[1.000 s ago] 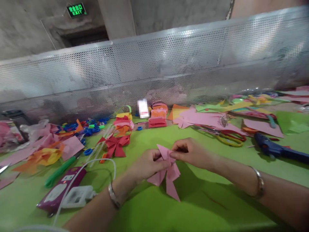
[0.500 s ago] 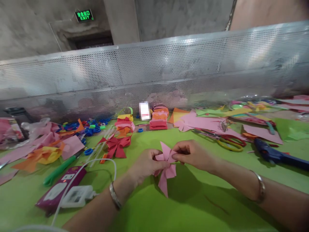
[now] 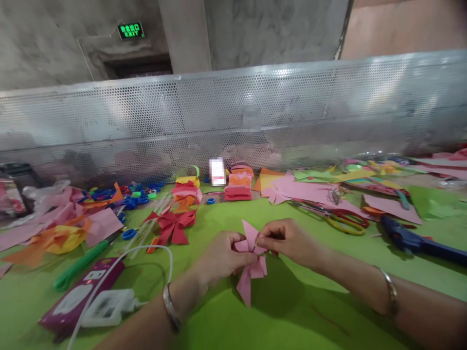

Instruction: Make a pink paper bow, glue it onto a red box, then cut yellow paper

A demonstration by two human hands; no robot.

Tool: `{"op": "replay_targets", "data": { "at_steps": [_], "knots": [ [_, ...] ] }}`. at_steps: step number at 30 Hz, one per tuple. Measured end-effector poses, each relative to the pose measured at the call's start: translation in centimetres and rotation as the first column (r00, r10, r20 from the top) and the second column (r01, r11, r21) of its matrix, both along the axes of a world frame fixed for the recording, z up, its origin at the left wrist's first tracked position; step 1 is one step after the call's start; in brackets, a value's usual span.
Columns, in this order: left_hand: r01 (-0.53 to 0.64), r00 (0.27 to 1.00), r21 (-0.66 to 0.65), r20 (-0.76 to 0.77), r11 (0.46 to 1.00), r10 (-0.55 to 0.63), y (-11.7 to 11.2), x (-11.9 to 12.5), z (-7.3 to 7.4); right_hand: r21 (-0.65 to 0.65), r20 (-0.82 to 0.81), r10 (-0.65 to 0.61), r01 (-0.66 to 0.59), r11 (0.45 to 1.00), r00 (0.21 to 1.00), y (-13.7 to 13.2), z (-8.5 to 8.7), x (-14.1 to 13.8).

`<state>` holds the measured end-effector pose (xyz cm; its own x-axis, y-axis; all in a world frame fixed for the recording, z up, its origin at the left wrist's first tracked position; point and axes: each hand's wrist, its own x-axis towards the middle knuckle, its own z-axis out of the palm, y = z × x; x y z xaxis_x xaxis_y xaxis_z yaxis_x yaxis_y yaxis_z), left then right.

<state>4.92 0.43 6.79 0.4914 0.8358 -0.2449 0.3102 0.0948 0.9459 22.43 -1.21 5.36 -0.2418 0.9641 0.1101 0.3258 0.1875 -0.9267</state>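
Note:
A pink pinwheel-shaped piece of cut paper (image 3: 245,284) is held up just over the green table, its pointed blades spread around a middle. My left hand (image 3: 226,255) pinches it from the left, thumb across the front near the centre; the fingers behind are partly hidden. On the other side, my right hand (image 3: 286,240) has thumb and fingertips closed on the upper right blade. Left of my hands lies a red paper bow or flower (image 3: 177,226), apart from both.
Scissors with yellow and red handles (image 3: 345,223) and a dark blue glue gun (image 3: 404,238) lie right. A purple power strip (image 3: 82,296) with a white plug and cable, and a green-handled tool (image 3: 80,265), lie left. A perforated metal barrier (image 3: 204,116) stands behind.
The view has tilted slightly, so the table appears a little lower. Both hands keep hold of the pink paper; the right fingertips have shifted slightly on its blade.

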Motion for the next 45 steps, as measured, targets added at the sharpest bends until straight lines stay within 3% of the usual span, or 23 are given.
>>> {"op": "replay_targets", "data": {
  "at_steps": [4, 10, 16, 18, 22, 31, 39, 42, 45],
  "knots": [
    [-0.022, 0.999, 0.000, -0.045, 1.000, 0.022, -0.2, 0.1, 0.3, -0.023, -0.061, -0.034, 0.032, 0.999, 0.998, 0.2, 0.0, -0.1],
    [-0.061, 0.997, 0.011, -0.036, 0.998, 0.062, 0.0, -0.4, 0.6, -0.050, -0.127, -0.160, 0.155, 0.987, 0.979, 0.6, 1.4, 1.4],
    [0.052, 0.995, 0.042, -0.089, 0.998, -0.048, -0.1, -0.5, 0.6, -0.248, -0.174, 0.058, -0.100, 0.964, 0.983, 0.1, 1.5, 1.0],
    [0.080, 0.991, 0.040, -0.111, 0.996, -0.076, -0.3, -0.3, 0.5, -0.209, -0.147, 0.093, -0.123, 0.970, 0.985, -0.2, 1.2, 0.5],
    [0.138, 0.989, 0.033, -0.056, 0.990, -0.137, -0.3, -0.1, 0.5, -0.127, -0.122, 0.027, -0.042, 0.991, 0.992, -0.3, 0.9, 0.1],
    [-0.005, 1.000, 0.020, 0.022, 1.000, 0.005, -0.1, 0.1, 0.2, -0.125, -0.156, 0.002, -0.021, 0.992, 0.988, 0.1, 0.6, 0.5],
    [-0.011, 0.999, 0.046, 0.034, 0.999, 0.009, -0.3, 0.1, 0.7, -0.082, -0.165, -0.078, 0.065, 0.994, 0.983, -0.4, 1.2, -0.3],
    [-0.087, 0.996, 0.006, 0.025, 0.996, 0.086, -0.2, 0.0, 0.5, -0.023, -0.133, -0.125, 0.124, 0.992, 0.983, 0.2, 1.5, 1.0],
    [-0.178, 0.981, -0.032, 0.072, 0.983, 0.180, -0.1, -0.2, 0.4, 0.112, 0.100, -0.263, 0.252, 0.961, 0.959, 2.0, 1.6, 4.1]
  ]
}}
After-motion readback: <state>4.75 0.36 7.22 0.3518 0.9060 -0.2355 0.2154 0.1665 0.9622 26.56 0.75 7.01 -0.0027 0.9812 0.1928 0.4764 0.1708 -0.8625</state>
